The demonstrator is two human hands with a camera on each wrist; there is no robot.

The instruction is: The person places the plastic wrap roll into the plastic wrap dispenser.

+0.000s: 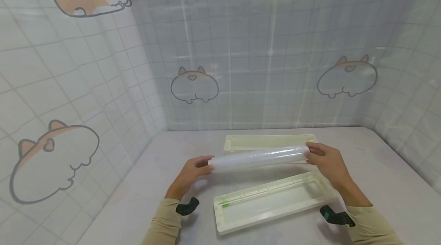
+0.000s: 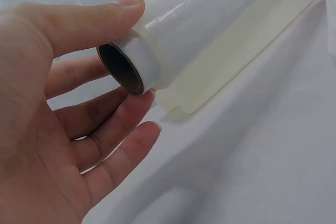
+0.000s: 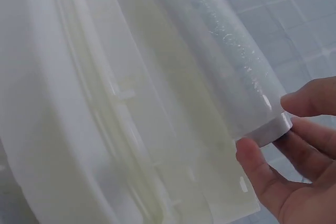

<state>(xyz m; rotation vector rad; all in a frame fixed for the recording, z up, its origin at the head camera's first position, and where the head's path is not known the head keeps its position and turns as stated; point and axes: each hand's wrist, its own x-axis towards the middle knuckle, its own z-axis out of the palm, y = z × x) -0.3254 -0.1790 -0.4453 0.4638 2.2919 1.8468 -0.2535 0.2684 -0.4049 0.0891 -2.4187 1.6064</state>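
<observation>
Left hand [image 1: 191, 172], right hand [image 1: 329, 162]: pinching opposite ends | plastic-wrap roll [image 1: 258, 159]: spanning crosswise between, roughly paralleling the front tray [image 1: 275, 216]

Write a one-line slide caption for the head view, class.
The left hand and right hand hold a shiny whitish roll by its ends, a pale rimmed tray lying nearer the camera.

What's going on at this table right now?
A person's left hand and right hand hold opposite ends of a glossy, translucent white roll of plastic film. Behind it, partly hidden in the head view, lies a long cream plastic piece. Nearer the camera, an open, shallow, rectangular cream plastic tray with a small bright-green part lies on the pale table.
</observation>
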